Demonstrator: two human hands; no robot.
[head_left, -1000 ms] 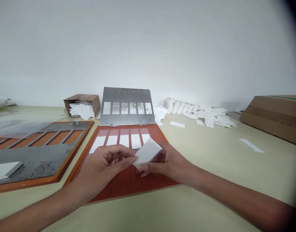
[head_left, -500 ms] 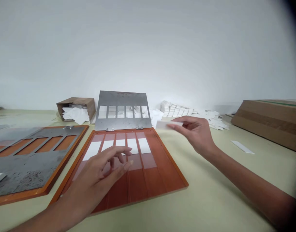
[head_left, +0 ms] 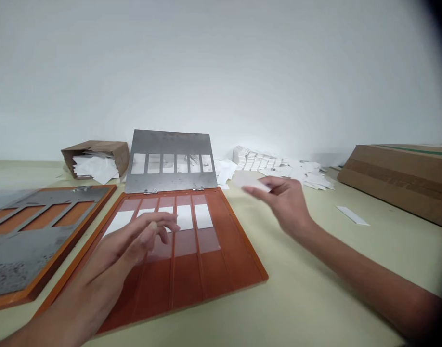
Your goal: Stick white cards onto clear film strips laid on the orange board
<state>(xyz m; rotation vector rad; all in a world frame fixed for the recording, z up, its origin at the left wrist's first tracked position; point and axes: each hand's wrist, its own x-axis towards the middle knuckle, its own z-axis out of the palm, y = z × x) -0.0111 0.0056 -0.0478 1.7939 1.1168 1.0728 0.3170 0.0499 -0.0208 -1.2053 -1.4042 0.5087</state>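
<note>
My left hand (head_left: 130, 246) hovers over the left part of an orange-red board (head_left: 239, 260). Its fingers are loosely bent and apart, with nothing between them. White strips with clear film ends, such as one white strip (head_left: 203, 216), lie side by side in the board's grooves; my left hand hides part of some. A grey metal frame (head_left: 170, 184) with a row of windows stands raised on hinges at the board's far edge. Right of that frame, my right hand (head_left: 288, 200) pinches a thin white strip (head_left: 252, 182) between thumb and fingers, above the table.
A second orange board with a grey metal frame (head_left: 22, 250) over it lies at left. Behind it, an open cardboard box (head_left: 118, 154) holds white papers. Stacked white strips (head_left: 257, 159) and loose pieces lie along the wall. One strip (head_left: 353, 215) lies near a large cardboard box (head_left: 394, 178).
The whole view has shifted, so things sit further left. My left hand has drawn back a little to the left over the board. The strip in my right hand has changed its tilt.
</note>
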